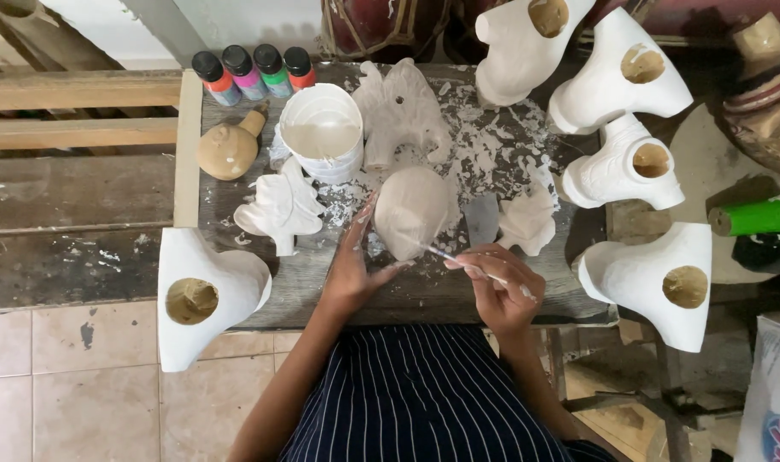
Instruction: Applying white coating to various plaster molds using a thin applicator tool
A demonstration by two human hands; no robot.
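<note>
On the littered table (424,295), left hand (351,274) steadies a rounded cast (411,210), right hand (501,287) grips a thin brush (475,269), white bucket (323,133) far left.

Craft workshop: white plaster casts (638,278), paint bottles (253,73), spattered worktable (424,295)
</note>
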